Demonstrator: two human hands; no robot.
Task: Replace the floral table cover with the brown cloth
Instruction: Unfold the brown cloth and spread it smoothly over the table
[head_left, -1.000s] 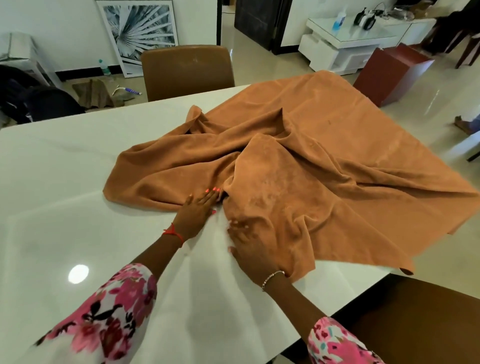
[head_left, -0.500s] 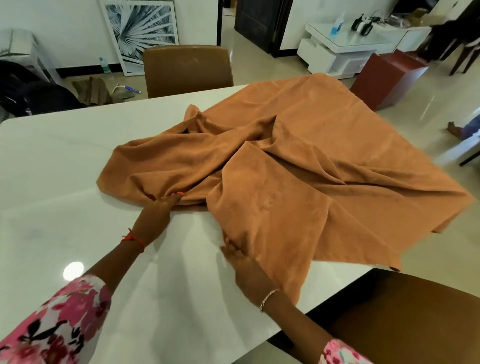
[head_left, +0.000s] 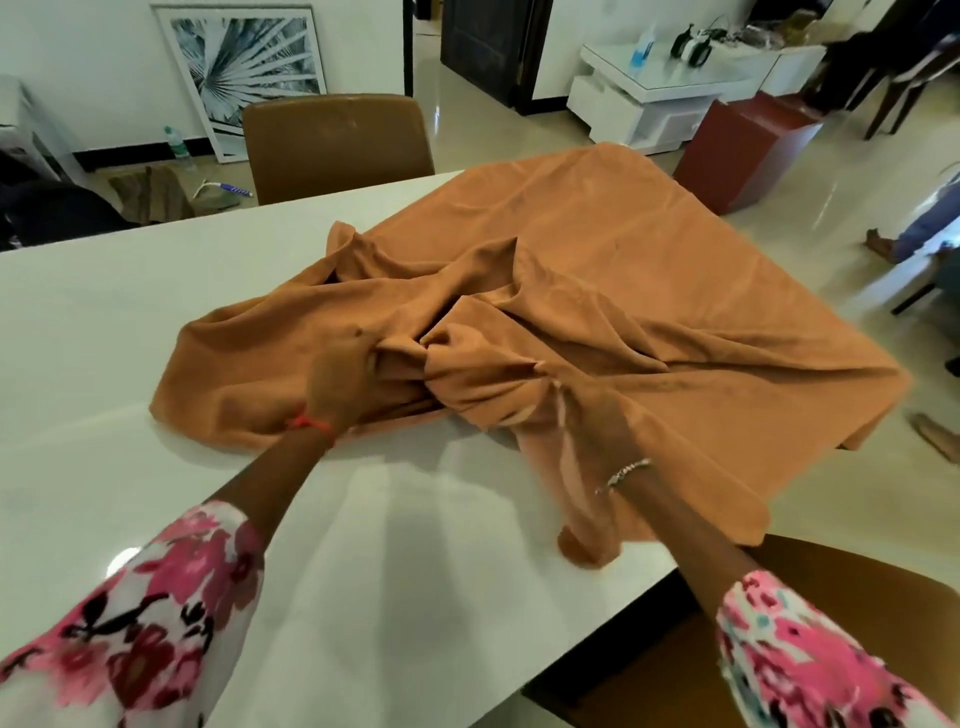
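Note:
The brown cloth (head_left: 597, 291) lies rumpled over the right half of the white table (head_left: 104, 322), its far and right edges hanging past the table's side. My left hand (head_left: 340, 382) is closed on a bunched fold near the cloth's middle front. My right hand (head_left: 587, 421) grips another fold just to the right, and a loose corner of cloth hangs from it down to the table near the front edge. Both hands are blurred. No floral cover is in view.
A brown chair (head_left: 337, 145) stands at the table's far side and another (head_left: 831, 613) at the near right corner. A dark red box (head_left: 748, 150), a white low cabinet (head_left: 654, 93) and a framed picture (head_left: 244, 73) stand on the floor beyond.
Both hands have moved forward from the cloth's near edge into its middle and closed on folds, gathering the cloth into a bunch. The near corner has been dragged up and toward me.

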